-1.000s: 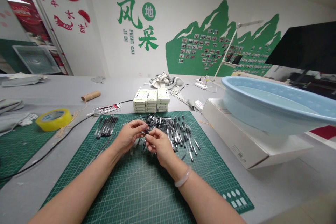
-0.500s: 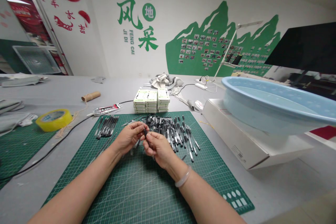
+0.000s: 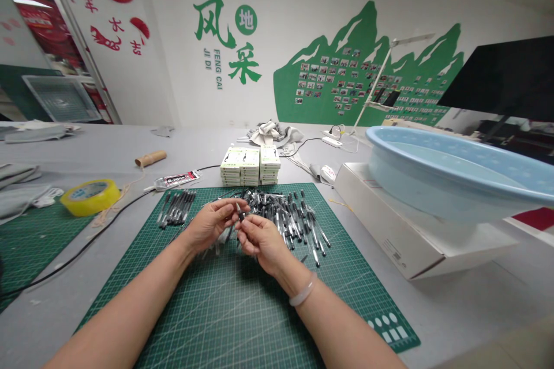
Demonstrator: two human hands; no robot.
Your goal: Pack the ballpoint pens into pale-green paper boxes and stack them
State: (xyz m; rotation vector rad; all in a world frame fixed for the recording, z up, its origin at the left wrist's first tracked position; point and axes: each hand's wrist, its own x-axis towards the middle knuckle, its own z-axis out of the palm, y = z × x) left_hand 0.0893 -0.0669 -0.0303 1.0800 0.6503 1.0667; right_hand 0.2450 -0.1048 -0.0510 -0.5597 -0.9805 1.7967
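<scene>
Head view. The right hand (image 3: 266, 245) pinches a dark pen piece (image 3: 241, 215), pale tip upward, between thumb and fingers. The left hand (image 3: 209, 226) curls beside that tip; whether it grips anything cannot be told. Loose pens (image 3: 296, 219) lie right of the fingers, grouped pens (image 3: 177, 207) left, stacked boxes (image 3: 251, 167) beyond, a cutting mat (image 3: 234, 317) beneath.

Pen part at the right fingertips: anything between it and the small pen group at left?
Yes: the left hand lies between the pen part, pinched by the right hand, and the small pen group on the green mat.
</scene>
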